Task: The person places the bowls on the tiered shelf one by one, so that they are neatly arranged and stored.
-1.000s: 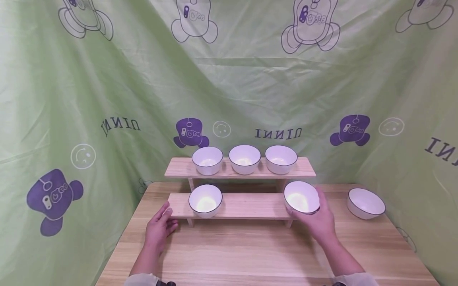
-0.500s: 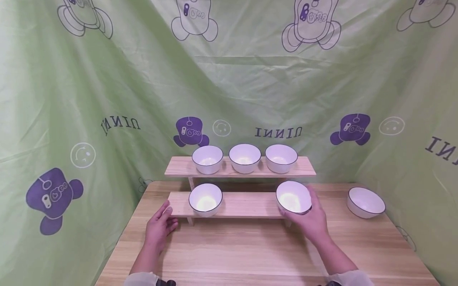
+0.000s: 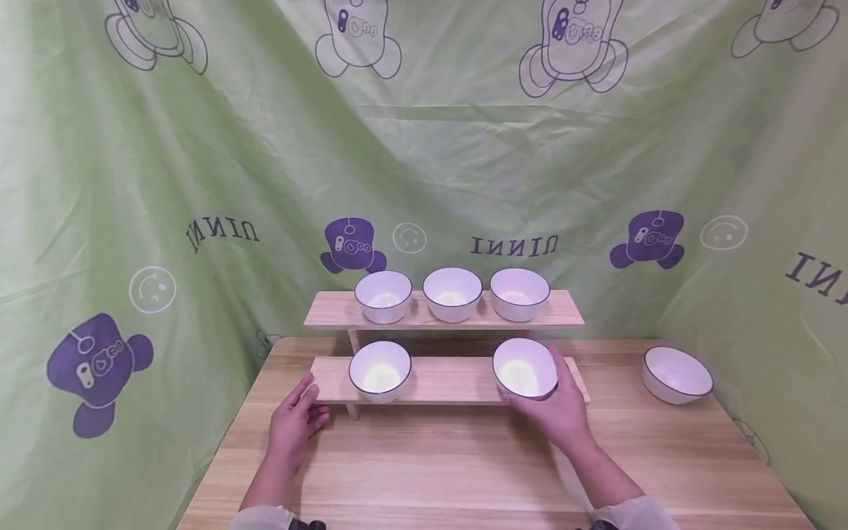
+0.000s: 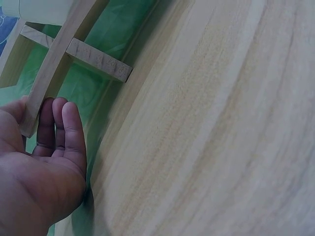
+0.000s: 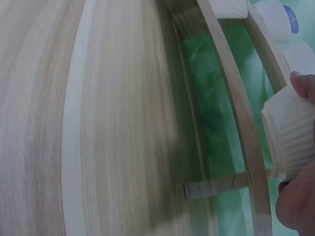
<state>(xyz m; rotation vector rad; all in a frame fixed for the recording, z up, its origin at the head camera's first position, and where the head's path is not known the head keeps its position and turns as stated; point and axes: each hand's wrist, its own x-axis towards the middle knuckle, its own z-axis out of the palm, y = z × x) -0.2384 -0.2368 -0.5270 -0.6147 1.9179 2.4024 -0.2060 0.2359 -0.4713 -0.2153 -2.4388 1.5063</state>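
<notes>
My right hand (image 3: 562,414) grips a white dark-rimmed bowl (image 3: 520,368) by its right side, over the right part of the lower shelf (image 3: 450,379). In the right wrist view the ribbed outside of this bowl (image 5: 293,130) is close to the board; contact is unclear. My left hand (image 3: 291,427) holds the left end of the lower shelf. The left wrist view shows that board end (image 4: 37,110) between thumb and fingers. On the same shelf, a second bowl (image 3: 380,372) stands upright to the left.
Three matching bowls stand in a row on the upper shelf (image 3: 321,313). One more bowl (image 3: 677,375) is on the wooden table (image 3: 430,471) at the far right. A green printed cloth (image 3: 424,169) hangs behind and along both sides.
My right hand has carried its bowl leftward along the lower shelf, uncovering the shelf's right end. My left hand has stayed at the left end.
</notes>
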